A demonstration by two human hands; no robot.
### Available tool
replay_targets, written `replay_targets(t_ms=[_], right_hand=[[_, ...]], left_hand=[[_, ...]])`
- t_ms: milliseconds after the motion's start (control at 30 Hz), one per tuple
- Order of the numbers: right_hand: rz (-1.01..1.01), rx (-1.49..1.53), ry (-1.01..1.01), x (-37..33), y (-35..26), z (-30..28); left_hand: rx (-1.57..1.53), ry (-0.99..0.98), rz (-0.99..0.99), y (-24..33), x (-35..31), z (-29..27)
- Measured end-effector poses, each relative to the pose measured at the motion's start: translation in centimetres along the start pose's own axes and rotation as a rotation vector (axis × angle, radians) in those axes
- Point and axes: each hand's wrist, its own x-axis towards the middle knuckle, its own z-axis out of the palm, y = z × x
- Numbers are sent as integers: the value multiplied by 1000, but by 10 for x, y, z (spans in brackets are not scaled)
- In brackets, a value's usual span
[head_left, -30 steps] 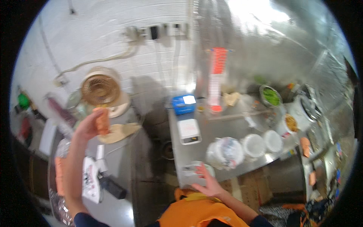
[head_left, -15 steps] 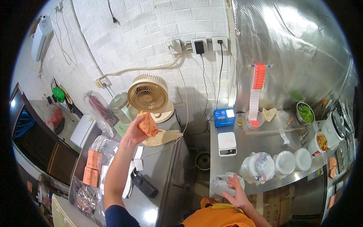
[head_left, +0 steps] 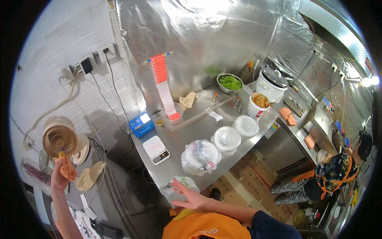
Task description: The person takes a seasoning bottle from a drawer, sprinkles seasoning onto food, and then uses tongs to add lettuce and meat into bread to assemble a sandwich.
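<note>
My left hand [head_left: 59, 181], at the far left in front of the fan, is closed around an orange paper-wrapped food item [head_left: 68, 169]; a yellowish bit sticks out at its top. A beige cloth [head_left: 90, 176] lies on the counter beside it. My right hand [head_left: 191, 199], its fingers spread, is over the near corner of the steel table. A clear plastic bag [head_left: 166, 187] sits there, just under or beside the fingertips; whether they touch I cannot tell. To the right of it stand a bag-covered container [head_left: 200, 156] and two plastic-wrapped round containers [head_left: 227, 140].
A white kitchen scale [head_left: 156, 149], a blue box [head_left: 141, 124] and a hanging label strip [head_left: 162, 81] line the steel table's left side. Behind are a bowl of greens [head_left: 230, 83], a tub of brown food [head_left: 258, 105] and a rice cooker [head_left: 270, 85]. Another person [head_left: 330, 179] works at right.
The view has swung to the right, bringing the right-hand counter and another person into sight. My left hand still holds the orange packet; my right hand stays near the clear bag.
</note>
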Motion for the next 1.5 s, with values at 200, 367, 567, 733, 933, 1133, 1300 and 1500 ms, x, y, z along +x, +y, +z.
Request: replay_targets(t_ms=[200, 367, 567, 733, 933, 1133, 1300, 1500], right_hand=[[45, -25, 29, -7, -3, -6], [28, -19, 44, -5, -3, -6], [25, -34, 40, -2, 4, -9], [34, -107, 140, -1, 18, -39], [345, -251, 455, 20, 43, -205], [378, -538, 795, 57, 174, -411], [614, -700, 633, 113, 270, -483], [758, -446, 521, 157, 328, -499]], left_hand=[[-6, 13, -39, -2, 8, 12], [-86, -6, 6, -5, 9, 13], [-106, -41, 40, -9, 9, 19], [-95, 30, 32, -7, 14, 21], [-13, 12, 46, -10, 24, 4], [51, 198, 36, -14, 46, 10], [142, 365, -19, -27, 42, 24], [210, 536, -75, -33, 27, 39]])
